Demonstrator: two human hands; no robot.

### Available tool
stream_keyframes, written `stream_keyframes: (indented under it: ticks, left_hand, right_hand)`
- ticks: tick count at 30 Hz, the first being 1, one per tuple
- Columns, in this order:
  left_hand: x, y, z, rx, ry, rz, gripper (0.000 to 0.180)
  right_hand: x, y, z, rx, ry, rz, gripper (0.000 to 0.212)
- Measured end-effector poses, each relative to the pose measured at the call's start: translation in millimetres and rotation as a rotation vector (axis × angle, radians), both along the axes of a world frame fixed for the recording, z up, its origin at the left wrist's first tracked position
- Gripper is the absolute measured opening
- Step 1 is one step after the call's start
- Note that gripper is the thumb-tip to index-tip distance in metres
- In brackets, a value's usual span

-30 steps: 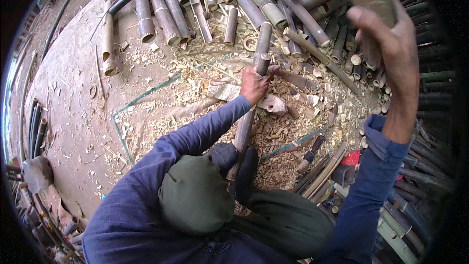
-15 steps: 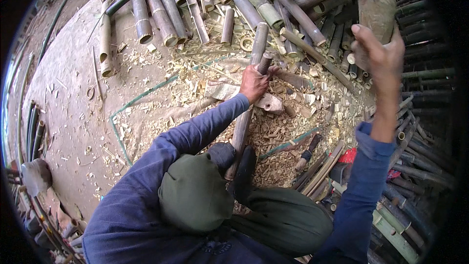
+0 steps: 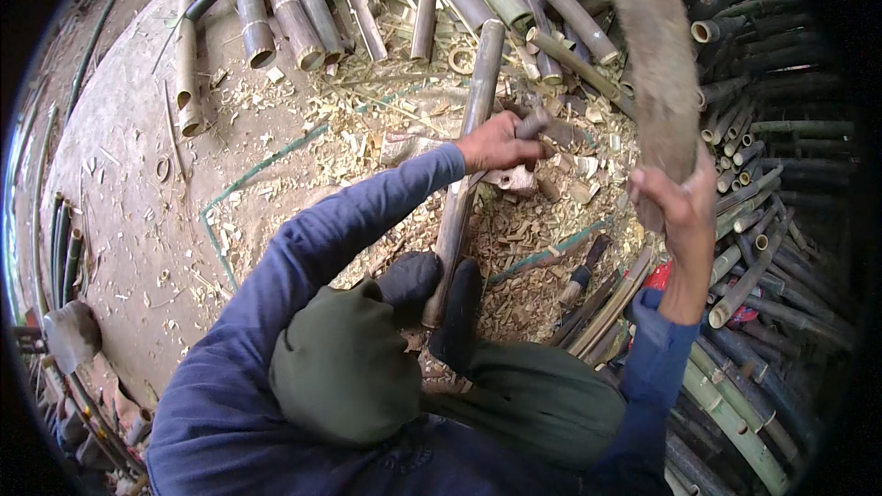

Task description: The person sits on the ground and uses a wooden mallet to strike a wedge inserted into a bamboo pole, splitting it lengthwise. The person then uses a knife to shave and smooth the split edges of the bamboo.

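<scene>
My left hand [image 3: 494, 144] is closed round the round wooden handle [image 3: 533, 123] of a chisel-like tool, whose blade is mostly hidden against a bamboo pole [image 3: 480, 92]. The pole lies lengthwise in front of me across a pale wooden block [image 3: 401, 147], its near end between my dark-shod feet [image 3: 411, 277]. Up on the right, my right hand [image 3: 678, 200] grips a thick, worn wooden mallet [image 3: 654, 50] by its lower end. The mallet is blurred and stands apart from the handle.
Wood chips [image 3: 514, 248] cover a green-edged mat [image 3: 266, 193]. Cut bamboo poles [image 3: 294, 23] lie at the far side, and more bamboo [image 3: 735, 298] is heaped at the right. A brush [image 3: 579, 277] lies near my right knee. A dark-headed tool [image 3: 72, 334] is at the left.
The mallet and my right hand have moved down and leftward. My left hand has shifted right, and the handle in it now leans more to the right.
</scene>
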State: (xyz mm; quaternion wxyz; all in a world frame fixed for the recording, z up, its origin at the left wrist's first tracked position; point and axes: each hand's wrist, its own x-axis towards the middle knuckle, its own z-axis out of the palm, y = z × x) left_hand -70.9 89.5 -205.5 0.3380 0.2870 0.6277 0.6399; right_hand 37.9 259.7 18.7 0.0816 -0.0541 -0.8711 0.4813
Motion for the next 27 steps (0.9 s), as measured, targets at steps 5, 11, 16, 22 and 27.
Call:
stream_keyframes:
  ticks: [5, 11, 16, 22, 27]
  left_hand:
    - [40.4, -9.6, 3.1, 0.166, 0.317, -0.011, 0.024]
    - [53.5, 0.0, 10.3, 0.082, 0.046, 0.056, 0.039]
    - [46.9, -5.7, -3.2, 0.048, -0.007, 0.117, 0.052]
    - [49.5, -5.7, -7.0, -0.047, -0.058, 0.130, 0.058]
    - [50.8, -8.8, 3.9, -0.042, -0.107, 0.108, 0.059]
  right_hand:
    - [44.0, -0.1, -25.2, -0.242, -0.080, -0.195, 0.061]
    - [63.8, 1.1, -49.1, -0.409, -0.105, -0.198, 0.059]
    - [64.7, -4.3, -49.6, -0.447, -0.130, -0.139, 0.060]
    - [64.0, -5.9, -46.6, -0.446, -0.165, -0.122, 0.064]
    - [64.3, -8.7, -45.5, -0.430, -0.158, -0.144, 0.065]
